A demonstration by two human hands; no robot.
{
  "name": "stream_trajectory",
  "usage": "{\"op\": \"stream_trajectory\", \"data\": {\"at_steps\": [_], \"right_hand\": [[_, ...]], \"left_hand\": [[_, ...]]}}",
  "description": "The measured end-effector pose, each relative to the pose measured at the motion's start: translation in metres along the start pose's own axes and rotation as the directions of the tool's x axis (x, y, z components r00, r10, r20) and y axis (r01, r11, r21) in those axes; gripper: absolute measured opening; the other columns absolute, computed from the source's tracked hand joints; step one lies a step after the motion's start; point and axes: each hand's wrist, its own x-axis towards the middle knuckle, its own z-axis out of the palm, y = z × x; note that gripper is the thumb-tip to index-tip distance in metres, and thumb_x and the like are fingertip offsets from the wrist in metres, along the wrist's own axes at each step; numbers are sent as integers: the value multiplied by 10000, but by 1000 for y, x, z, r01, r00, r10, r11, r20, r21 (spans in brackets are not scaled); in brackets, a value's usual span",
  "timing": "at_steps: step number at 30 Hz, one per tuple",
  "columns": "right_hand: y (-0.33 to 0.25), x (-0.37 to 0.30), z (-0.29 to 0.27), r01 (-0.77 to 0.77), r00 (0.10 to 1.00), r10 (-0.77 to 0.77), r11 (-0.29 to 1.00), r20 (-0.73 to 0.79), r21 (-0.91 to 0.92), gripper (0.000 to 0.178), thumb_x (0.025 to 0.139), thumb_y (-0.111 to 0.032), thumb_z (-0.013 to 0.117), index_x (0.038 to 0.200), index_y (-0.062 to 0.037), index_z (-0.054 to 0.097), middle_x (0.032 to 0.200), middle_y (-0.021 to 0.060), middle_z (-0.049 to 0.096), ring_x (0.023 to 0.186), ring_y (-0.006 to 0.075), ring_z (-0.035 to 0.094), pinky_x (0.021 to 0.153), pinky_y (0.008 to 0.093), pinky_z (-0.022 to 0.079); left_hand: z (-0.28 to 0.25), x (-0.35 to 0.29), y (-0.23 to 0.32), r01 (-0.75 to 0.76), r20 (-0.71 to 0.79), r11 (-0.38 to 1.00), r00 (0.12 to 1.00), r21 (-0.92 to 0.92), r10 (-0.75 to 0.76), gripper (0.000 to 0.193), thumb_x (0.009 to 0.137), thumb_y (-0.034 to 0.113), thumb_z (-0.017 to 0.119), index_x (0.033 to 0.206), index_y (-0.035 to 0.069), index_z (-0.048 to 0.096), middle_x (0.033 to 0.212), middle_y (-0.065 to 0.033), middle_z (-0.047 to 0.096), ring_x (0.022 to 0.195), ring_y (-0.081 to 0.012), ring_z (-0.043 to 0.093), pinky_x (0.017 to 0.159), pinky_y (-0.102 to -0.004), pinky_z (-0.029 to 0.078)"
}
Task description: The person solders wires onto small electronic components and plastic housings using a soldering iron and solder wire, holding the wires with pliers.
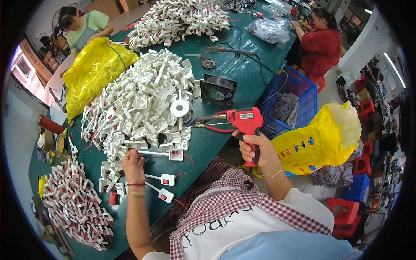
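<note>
The right hand (253, 149) is grasping a red soldering gun (246, 118) right of the heap of white casings (141, 102). The left hand (134, 165) is pinching a white stemmed part (158, 153) at the heap's near edge; a black fan (218, 90) is standing beside the heap.

Right hand (260, 149) gripping a red soldering gun (251, 119), its tip pointing left over the green table (203, 145)! The left hand (133, 164) is holding a white stemmed piece (156, 153); two red-switched pieces (167, 180) are lying nearer. White casings (138, 99) are heaping up beyond, a black fan (219, 89) standing to their right. Far right, a co-worker in red (320, 45) is sitting.
</note>
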Motion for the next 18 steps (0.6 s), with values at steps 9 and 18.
{"op": "stream_trajectory", "data": {"at_steps": [9,18], "right_hand": [[1,-2,-9,16,1000,-16,1000,-7,-25,328,850,-146,563,1108,44,493,577,27,457,431,97,436,389,234,380],[-1,-1,-10,17,1000,-16,1000,-23,10,291,853,-114,544,1101,35,512,578,21,466,433,79,427,406,237,377]], "left_hand": [[10,-2,-6,-105,-1,983,994,-151,106,134,939,130,521,957,3,482,996,-139,609,1001,-323,619,861,-341,541],[11,-2,-8,-103,10,994,995,-20,104,128,945,124,511,982,10,464,955,-128,599,954,-298,634,834,-325,551]]}}
